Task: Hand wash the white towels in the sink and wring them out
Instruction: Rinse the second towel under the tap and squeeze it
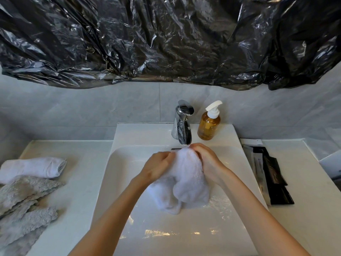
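A wet white towel [186, 183] hangs bunched over the white sink [118, 174], its top end right under the spout of the chrome faucet [181, 124]. My left hand [156, 168] grips the towel's left side. My right hand [206, 161] grips its right side and top, with fingers curled into the cloth. The towel's lower folds droop toward the basin floor. A rolled white towel [35, 168] lies on the counter at the left, with several crumpled wet towels [24, 206] in front of it.
An amber pump soap bottle [209, 124] stands right of the faucet. Black and white sachets [267, 172] lie on the counter to the right. Black plastic sheeting [166, 37] covers the wall above. Water glistens in the basin.
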Demonstrator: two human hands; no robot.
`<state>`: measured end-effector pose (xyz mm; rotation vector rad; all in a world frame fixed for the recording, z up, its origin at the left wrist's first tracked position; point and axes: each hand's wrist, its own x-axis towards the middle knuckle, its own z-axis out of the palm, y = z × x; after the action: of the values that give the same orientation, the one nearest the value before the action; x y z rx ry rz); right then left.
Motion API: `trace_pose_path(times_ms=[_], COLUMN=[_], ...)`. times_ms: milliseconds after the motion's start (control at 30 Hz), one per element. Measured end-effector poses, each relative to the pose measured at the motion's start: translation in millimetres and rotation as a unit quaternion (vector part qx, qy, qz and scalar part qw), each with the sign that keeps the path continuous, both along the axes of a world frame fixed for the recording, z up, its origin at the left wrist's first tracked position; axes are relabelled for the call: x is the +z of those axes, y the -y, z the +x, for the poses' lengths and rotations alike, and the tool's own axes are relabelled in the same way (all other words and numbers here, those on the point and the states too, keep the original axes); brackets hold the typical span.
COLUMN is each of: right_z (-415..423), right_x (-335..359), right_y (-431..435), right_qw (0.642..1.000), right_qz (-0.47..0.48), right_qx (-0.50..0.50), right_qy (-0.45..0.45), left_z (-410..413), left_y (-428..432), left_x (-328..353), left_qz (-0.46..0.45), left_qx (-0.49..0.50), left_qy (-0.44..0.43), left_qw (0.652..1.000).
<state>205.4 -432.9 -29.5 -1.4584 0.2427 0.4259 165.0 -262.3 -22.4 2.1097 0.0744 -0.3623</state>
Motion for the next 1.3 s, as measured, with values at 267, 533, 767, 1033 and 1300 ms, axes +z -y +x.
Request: trace_pose_path(times_ms=[267, 533, 767, 1033, 1300], right_z=[-32.1, -25.8, -37.4, -21.4, 14.9], right_x=[-16.1, -11.9, -4.6, -16.3, -30.2], right_y=[17.7, 9.3, -40.5, -45.0, -23.8], right_qw=[0.914, 0.989, 0.962, 0.937, 0.967], right_qz=[-0.309, -0.087, -0.247, -0.296, -0.219], right_qx=[0.255, -0.02, -0.045, -0.189, -0.095], right_qy=[0.063, 0.119, 0.108, 0.007, -0.086], left_z=[14.6, 16.1, 17.1, 11.1, 15.5], left_y=[8.0, -7.1, 40.3, 60.3, 19.3], left_x=[1.6, -5.8, -12.7, -27.9, -14.9], left_qz=[-0.267, -0.233, -0.263, -0.202, -0.061], left_qx=[0.227, 0.281, 0.312, 0.324, 0.128], left_qy=[-0.118, -0.064, -0.105, -0.06, -0.046], left_qw=[0.929, 0.929, 0.907, 0.922, 0.989])
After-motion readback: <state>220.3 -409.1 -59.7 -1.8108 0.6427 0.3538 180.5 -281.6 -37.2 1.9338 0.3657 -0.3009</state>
